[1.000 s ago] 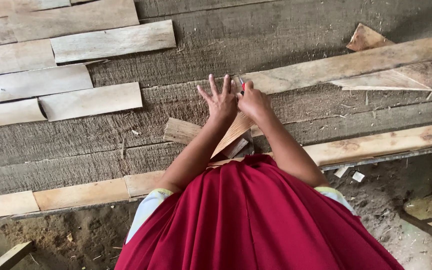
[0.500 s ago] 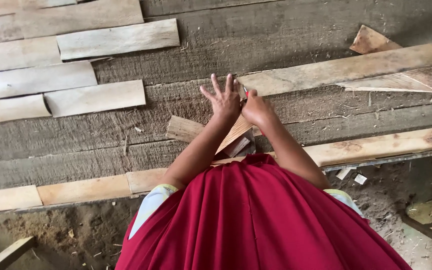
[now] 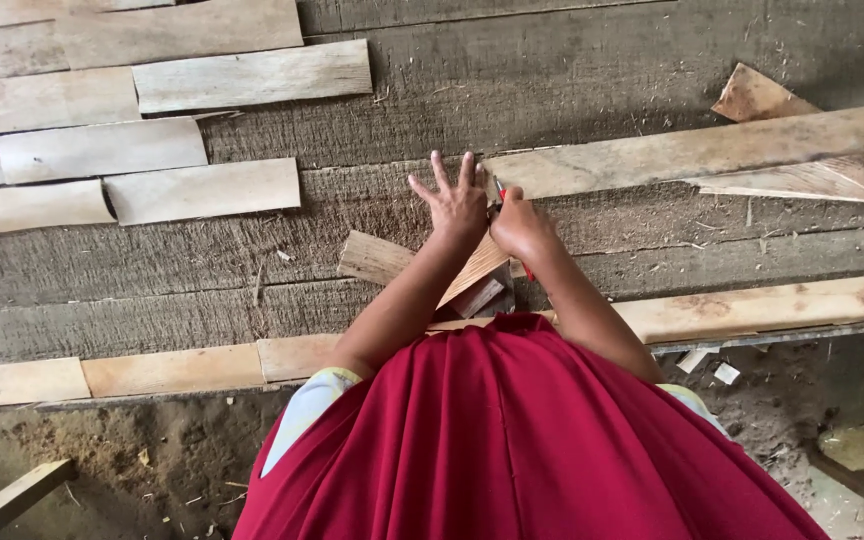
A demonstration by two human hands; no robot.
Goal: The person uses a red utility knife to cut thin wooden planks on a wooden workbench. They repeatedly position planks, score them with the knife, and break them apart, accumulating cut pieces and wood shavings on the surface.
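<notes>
while left hand lies splayed flat, pinning long plank, right hand clamped on red pencil; keep plank steady beside grip.

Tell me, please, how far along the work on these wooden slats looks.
Several cut slats lie in rows at upper left. In hand: the left hand spreads flat beside the long plank, the right hand grips a red-tipped tool at its end. The plank remains whole.
</notes>
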